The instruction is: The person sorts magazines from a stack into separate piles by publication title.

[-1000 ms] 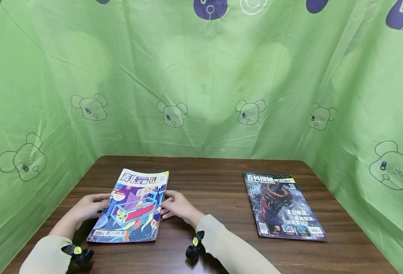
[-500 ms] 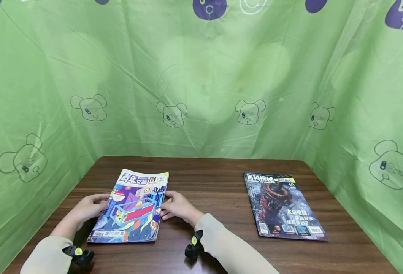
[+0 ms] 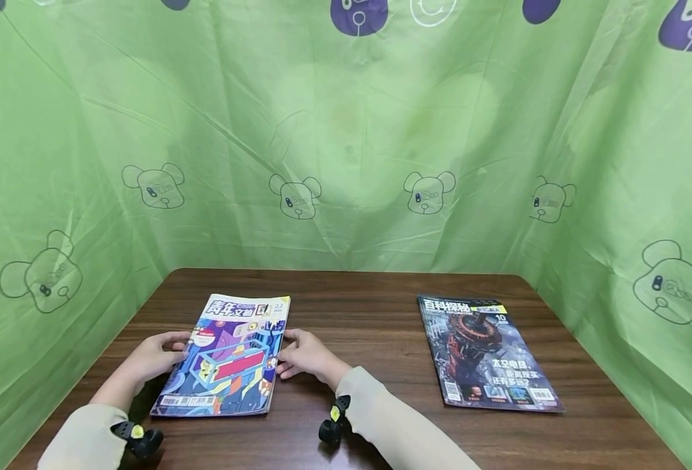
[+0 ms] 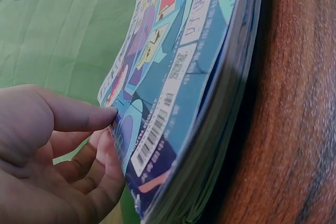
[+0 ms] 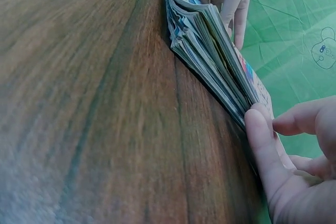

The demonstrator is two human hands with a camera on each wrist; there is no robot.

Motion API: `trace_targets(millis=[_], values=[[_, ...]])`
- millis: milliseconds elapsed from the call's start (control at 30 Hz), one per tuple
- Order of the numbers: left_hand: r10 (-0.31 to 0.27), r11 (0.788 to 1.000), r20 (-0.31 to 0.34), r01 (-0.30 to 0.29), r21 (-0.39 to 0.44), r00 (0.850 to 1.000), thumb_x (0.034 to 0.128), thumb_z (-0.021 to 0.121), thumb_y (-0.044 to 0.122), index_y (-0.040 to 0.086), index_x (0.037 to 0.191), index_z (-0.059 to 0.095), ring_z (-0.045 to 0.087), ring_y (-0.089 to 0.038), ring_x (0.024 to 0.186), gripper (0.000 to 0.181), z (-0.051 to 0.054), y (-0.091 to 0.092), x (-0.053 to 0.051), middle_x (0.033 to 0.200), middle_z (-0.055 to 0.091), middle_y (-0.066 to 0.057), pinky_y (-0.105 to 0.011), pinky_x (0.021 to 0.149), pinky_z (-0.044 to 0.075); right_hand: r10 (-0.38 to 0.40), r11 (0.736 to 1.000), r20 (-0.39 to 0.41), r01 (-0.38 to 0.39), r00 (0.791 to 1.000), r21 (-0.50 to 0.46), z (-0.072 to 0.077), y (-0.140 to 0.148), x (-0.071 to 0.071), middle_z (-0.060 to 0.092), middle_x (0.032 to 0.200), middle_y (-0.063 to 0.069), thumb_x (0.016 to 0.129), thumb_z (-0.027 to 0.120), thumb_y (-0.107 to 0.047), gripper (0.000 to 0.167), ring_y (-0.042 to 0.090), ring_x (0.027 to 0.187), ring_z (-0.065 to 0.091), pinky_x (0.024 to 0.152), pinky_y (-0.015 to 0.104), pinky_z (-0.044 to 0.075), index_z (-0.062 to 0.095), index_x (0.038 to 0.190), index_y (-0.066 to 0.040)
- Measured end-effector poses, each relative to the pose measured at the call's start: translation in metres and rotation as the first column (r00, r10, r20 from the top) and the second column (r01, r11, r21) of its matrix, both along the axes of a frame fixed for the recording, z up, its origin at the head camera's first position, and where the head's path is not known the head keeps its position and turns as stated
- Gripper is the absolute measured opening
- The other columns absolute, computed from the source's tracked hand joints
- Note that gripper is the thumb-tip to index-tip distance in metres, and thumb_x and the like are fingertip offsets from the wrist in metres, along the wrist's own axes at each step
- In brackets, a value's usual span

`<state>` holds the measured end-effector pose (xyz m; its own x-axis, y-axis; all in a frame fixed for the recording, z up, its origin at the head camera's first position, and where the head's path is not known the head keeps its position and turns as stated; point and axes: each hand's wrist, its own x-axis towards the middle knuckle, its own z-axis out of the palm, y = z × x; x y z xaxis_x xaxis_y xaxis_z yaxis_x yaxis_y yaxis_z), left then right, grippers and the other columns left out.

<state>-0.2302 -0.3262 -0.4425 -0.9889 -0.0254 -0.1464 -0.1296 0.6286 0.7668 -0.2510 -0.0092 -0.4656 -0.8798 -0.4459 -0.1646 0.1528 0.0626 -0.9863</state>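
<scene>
A thick stack of magazines lies at the left of the table, its top cover purple and blue with a red block. Beside its left edge is my left hand, thumb and fingertips touching the spine side; the left wrist view shows the thumb tip at the cover's edge. My right hand touches the opposite edge. In the right wrist view its thumb rests along the page edges, which look uneven, with the other fingers farther along. Whether any fingertips reach under the stack cannot be seen.
A second pile of magazines, with a dark science cover, lies at the right of the brown wooden table. Green fabric printed with bear outlines hangs behind the table and on both sides.
The far edge of the top magazine has settled slightly lower, and the left hand has shifted a little to the right. The right hand and the second pile stay practically where they were.
</scene>
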Motion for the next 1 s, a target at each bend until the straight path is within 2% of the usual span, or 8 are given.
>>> trace_targets(millis=[367, 600, 767, 900, 1000], values=[[0.014, 1.0, 0.005, -0.014, 0.018, 1.0, 0.0958, 0.059, 0.003, -0.015, 0.142, 0.041, 0.061, -0.029, 0.097, 0.053, -0.005, -0.002, -0.001, 0.118, 0.055, -0.03, -0.041, 0.078, 0.058, 0.029, 1.0, 0.011, -0.029, 1.0, 0.004, -0.001, 0.001, -0.001, 0.064, 0.092, 0.015, 0.093, 0.061, 0.004, 0.062, 0.017, 0.067, 0.068, 0.063, 0.032, 0.061, 0.033, 0.148, 0.011], [0.007, 1.0, -0.063, -0.008, -0.014, 0.998, 0.0945, 0.061, 0.006, -0.015, 0.14, 0.044, 0.061, -0.031, 0.096, 0.052, -0.003, 0.002, -0.001, 0.122, 0.053, -0.035, -0.036, 0.072, 0.057, 0.042, 0.999, 0.01, -0.043, 0.999, 0.034, 0.002, 0.005, 0.001, 0.061, 0.095, 0.015, 0.092, 0.061, 0.003, 0.062, 0.019, 0.068, 0.068, 0.064, 0.033, 0.061, 0.034, 0.147, 0.009], [0.035, 0.998, -0.116, -0.04, -0.038, 0.993, 0.0917, 0.064, 0.008, -0.01, 0.14, 0.048, 0.057, -0.036, 0.103, 0.054, 0.0, 0.006, -0.002, 0.124, 0.055, -0.033, -0.031, 0.07, 0.052, 0.046, 0.999, 0.009, -0.046, 0.999, 0.021, 0.002, 0.011, 0.001, 0.061, 0.097, 0.016, 0.09, 0.061, 0.003, 0.062, 0.02, 0.069, 0.069, 0.063, 0.033, 0.061, 0.036, 0.147, 0.007], [0.031, 0.999, -0.114, -0.036, -0.034, 0.993, 0.0934, 0.063, 0.013, -0.008, 0.143, 0.046, 0.056, -0.038, 0.108, 0.056, 0.003, 0.012, -0.003, 0.126, 0.055, -0.031, -0.035, 0.076, 0.049, 0.038, 0.999, -0.004, -0.038, 0.999, 0.013, 0.002, 0.019, -0.001, 0.061, 0.099, 0.018, 0.089, 0.061, 0.003, 0.061, 0.022, 0.07, 0.069, 0.063, 0.034, 0.061, 0.038, 0.146, 0.007], [0.009, 1.0, -0.093, -0.011, -0.013, 0.996, 0.0966, 0.062, 0.016, -0.007, 0.146, 0.043, 0.055, -0.04, 0.111, 0.057, 0.006, 0.018, -0.003, 0.129, 0.054, -0.031, -0.04, 0.081, 0.048, 0.037, 0.999, -0.017, -0.036, 0.999, 0.008, 0.001, 0.025, -0.003, 0.062, 0.101, 0.021, 0.091, 0.06, 0.002, 0.06, 0.022, 0.07, 0.069, 0.064, 0.034, 0.061, 0.037, 0.145, 0.008]])
